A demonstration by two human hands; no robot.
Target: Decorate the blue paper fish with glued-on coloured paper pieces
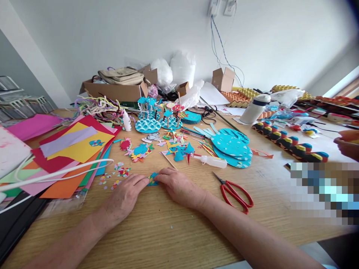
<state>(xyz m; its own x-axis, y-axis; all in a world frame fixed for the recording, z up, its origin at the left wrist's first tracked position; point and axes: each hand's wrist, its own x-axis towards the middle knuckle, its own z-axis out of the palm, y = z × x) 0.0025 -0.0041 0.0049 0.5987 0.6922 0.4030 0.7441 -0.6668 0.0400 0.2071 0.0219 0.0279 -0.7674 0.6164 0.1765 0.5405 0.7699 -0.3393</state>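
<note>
A small blue paper fish (153,179) with coloured patches lies low at the table's middle, between my hands. My left hand (126,192) has its fingers bent together at the fish's left end. At the right end, the closed fingers of my right hand (179,188) grip the paper and hide part of it. Tiny paper dots and scraps (122,170) are scattered just beyond my left hand. Past my right hand lie a white glue bottle (214,161) with a red tip and a thin wooden stick (169,160). Red-handled scissors (235,192) rest to its right, blades partly open.
Coloured paper sheets (70,144) pile up at left, crossed by a white cable (56,178). Blue speckled discs (231,144), finished paper-fish stands (148,125) and a second glue bottle (127,121) stand farther back. At right are a white cup (255,109), a painted egg-carton strip (288,142) and another person's hand (347,145).
</note>
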